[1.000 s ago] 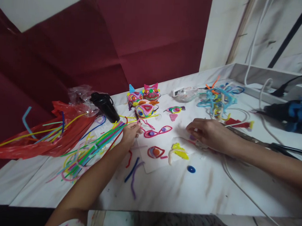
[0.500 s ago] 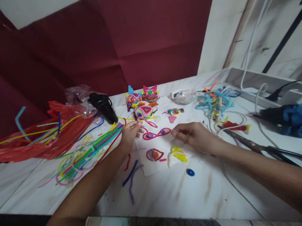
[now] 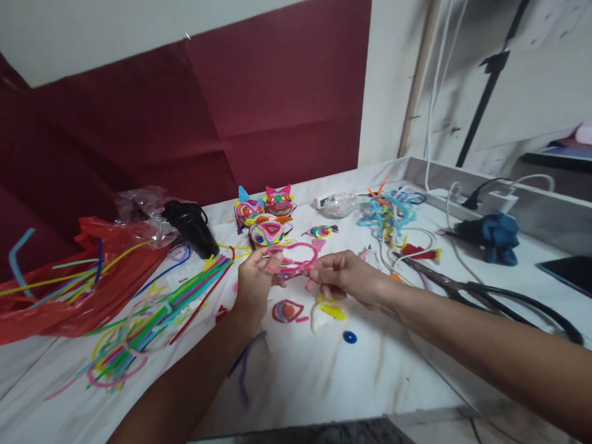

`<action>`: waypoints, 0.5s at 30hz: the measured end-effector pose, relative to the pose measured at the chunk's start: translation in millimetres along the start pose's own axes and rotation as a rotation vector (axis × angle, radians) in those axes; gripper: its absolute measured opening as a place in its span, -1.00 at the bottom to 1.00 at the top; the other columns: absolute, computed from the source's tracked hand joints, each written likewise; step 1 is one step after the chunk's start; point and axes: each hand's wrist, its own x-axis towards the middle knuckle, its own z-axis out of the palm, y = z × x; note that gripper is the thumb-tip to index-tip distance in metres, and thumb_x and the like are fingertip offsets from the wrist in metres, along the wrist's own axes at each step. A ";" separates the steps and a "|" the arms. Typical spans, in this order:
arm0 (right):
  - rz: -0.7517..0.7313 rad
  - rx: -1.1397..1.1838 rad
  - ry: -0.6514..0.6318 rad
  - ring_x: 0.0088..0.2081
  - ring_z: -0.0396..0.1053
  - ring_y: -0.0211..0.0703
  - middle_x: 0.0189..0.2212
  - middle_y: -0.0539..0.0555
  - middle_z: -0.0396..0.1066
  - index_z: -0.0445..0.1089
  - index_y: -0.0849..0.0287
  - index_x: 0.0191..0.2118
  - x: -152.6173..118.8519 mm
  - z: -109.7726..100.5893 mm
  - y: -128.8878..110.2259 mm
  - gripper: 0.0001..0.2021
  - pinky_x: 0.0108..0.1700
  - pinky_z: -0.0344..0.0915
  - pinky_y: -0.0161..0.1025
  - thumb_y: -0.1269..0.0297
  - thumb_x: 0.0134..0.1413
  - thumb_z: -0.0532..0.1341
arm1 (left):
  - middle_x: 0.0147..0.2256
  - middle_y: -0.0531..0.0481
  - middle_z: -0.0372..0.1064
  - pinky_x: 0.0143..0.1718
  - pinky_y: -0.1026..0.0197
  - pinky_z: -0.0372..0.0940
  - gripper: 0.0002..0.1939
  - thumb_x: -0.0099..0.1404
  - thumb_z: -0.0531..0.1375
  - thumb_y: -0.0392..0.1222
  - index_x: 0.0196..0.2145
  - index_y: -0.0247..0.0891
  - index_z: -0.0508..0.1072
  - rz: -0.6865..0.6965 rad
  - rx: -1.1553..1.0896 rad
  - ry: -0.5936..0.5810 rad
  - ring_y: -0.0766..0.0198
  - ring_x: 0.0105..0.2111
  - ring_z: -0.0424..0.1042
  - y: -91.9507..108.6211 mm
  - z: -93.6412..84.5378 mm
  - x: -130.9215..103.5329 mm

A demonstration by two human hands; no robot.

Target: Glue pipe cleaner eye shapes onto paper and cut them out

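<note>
Both hands hold a looped pink pipe cleaner point(image 3: 301, 246) above a white sheet of paper. My left hand point(image 3: 256, 272) pinches its left end, and my right hand point(image 3: 340, 275) pinches its right side. Below them a red eye-shaped piece with an orange centre point(image 3: 288, 311) lies on the paper. A yellow fuzzy piece point(image 3: 332, 310) with a white strand is just right of it. A blue coil point(image 3: 350, 337) sits nearer the front. Behind the hands stand several colourful animal-face pieces point(image 3: 267, 232) and a fish-like piece point(image 3: 321, 231).
A bundle of coloured pipe cleaners point(image 3: 167, 321) lies left, beside a red plastic bag point(image 3: 122, 273) and a black bottle point(image 3: 192, 227). Right are large scissors point(image 3: 450, 284), tangled blue pipe cleaners point(image 3: 387, 213), cables, a dark blue cloth-like item point(image 3: 494, 236) and a dark flat device point(image 3: 581, 274).
My right hand has moved left and taken hold of the pink pipe cleaner's right side. The pink loop is now raised and wider between both hands. The view has shifted to the right.
</note>
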 end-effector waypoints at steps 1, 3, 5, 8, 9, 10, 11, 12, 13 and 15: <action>-0.020 -0.018 0.001 -0.68 0.13 -0.39 -0.71 -0.07 0.34 0.45 0.21 -0.47 -3.5 -4.0 -0.3 -0.58 -0.62 0.03 -0.37 -0.11 -0.16 0.41 | -0.51 0.03 0.48 -0.62 0.33 0.30 -0.56 -0.04 0.41 -0.05 -0.23 -0.30 0.46 -0.017 0.002 -0.003 0.26 -0.57 0.48 -0.7 -0.9 -3.5; -0.062 -0.075 0.011 -0.66 0.16 -0.38 -0.66 -0.06 0.38 0.45 0.21 -0.43 -10.8 -12.0 -1.5 -0.62 -0.61 0.04 -0.36 -0.05 -0.12 0.38 | -0.50 0.01 0.50 -0.61 0.33 0.30 -0.56 -0.06 0.42 -0.08 -0.23 -0.28 0.45 -0.060 0.024 -0.047 0.23 -0.55 0.50 -2.7 -5.6 -12.3; -0.113 -0.158 0.033 -0.64 0.19 -0.36 -0.63 -0.06 0.39 0.45 0.21 -0.41 -18.7 -19.6 -4.2 -0.70 -0.59 0.06 -0.36 0.03 -0.05 0.33 | -0.48 -0.05 0.53 -0.60 0.31 0.30 -0.59 -0.08 0.43 -0.09 -0.27 -0.28 0.47 -0.096 0.080 -0.164 0.21 -0.55 0.51 -3.7 -14.2 -22.3; -0.194 -0.311 0.059 -0.59 0.23 -0.32 -0.63 -0.07 0.35 0.50 0.23 -0.38 -32.5 -27.6 -11.5 -0.80 -0.51 0.12 -0.33 0.17 0.04 0.27 | -0.36 -0.16 0.59 -0.43 0.21 0.43 -0.62 -0.09 0.47 -0.12 -0.30 -0.30 0.55 -0.133 0.150 -0.383 0.13 -0.42 0.57 -0.5 -28.1 -35.0; -0.220 -0.363 0.064 -0.56 0.25 -0.30 -0.61 -0.06 0.36 0.52 0.23 -0.37 -37.2 -28.7 -14.6 -0.82 -0.47 0.14 -0.32 0.22 0.06 0.26 | -0.31 -0.18 0.60 -0.33 0.18 0.46 -0.64 -0.06 0.46 -0.12 -0.28 -0.29 0.57 -0.134 0.143 -0.409 0.09 -0.33 0.59 1.7 -30.6 -37.7; -0.244 -0.412 0.065 -0.53 0.26 -0.28 -0.59 -0.04 0.38 0.54 0.23 -0.36 -41.5 -28.8 -17.5 -0.83 -0.44 0.15 -0.31 0.25 0.08 0.25 | -0.26 -0.19 0.60 -0.25 0.15 0.47 -0.65 -0.03 0.44 -0.12 -0.26 -0.28 0.58 -0.130 0.123 -0.407 0.07 -0.26 0.60 4.0 -31.1 -39.7; -0.266 -0.458 0.063 -0.50 0.28 -0.27 -0.57 -0.02 0.40 0.55 0.22 -0.37 -45.2 -28.0 -20.1 -0.84 -0.41 0.16 -0.30 0.29 0.09 0.24 | -0.24 -0.19 0.60 -0.20 0.14 0.47 -0.66 0.01 0.42 -0.10 -0.25 -0.27 0.59 -0.123 0.108 -0.397 0.06 -0.21 0.59 6.1 -29.4 -41.1; -0.286 -0.497 0.057 -0.48 0.29 -0.25 -0.54 -0.01 0.42 0.56 0.22 -0.37 -48.3 -26.4 -22.2 -0.85 -0.39 0.16 -0.29 0.32 0.10 0.24 | -0.23 -0.18 0.61 -0.18 0.15 0.46 -0.67 0.04 0.40 -0.07 -0.24 -0.27 0.59 -0.113 0.108 -0.385 0.07 -0.21 0.59 7.6 -25.5 -42.1; -0.300 -0.529 0.050 -0.47 0.30 -0.24 -0.53 0.00 0.44 0.57 0.22 -0.37 -50.6 -24.5 -23.4 -0.85 -0.37 0.16 -0.28 0.34 0.11 0.23 | -0.24 -0.17 0.61 -0.18 0.16 0.46 -0.67 0.06 0.39 -0.05 -0.24 -0.26 0.60 -0.106 0.122 -0.386 0.09 -0.22 0.58 8.3 -19.8 -43.0; -0.322 -0.591 0.042 -0.46 0.33 -0.23 -0.50 0.02 0.47 0.58 0.22 -0.34 -53.2 -20.6 -23.5 -0.84 -0.36 0.16 -0.28 0.38 0.13 0.22 | -0.29 -0.14 0.61 -0.22 0.20 0.44 -0.68 0.06 0.38 -0.03 -0.27 -0.26 0.60 -0.106 0.179 -0.428 0.14 -0.27 0.57 6.9 -5.5 -45.0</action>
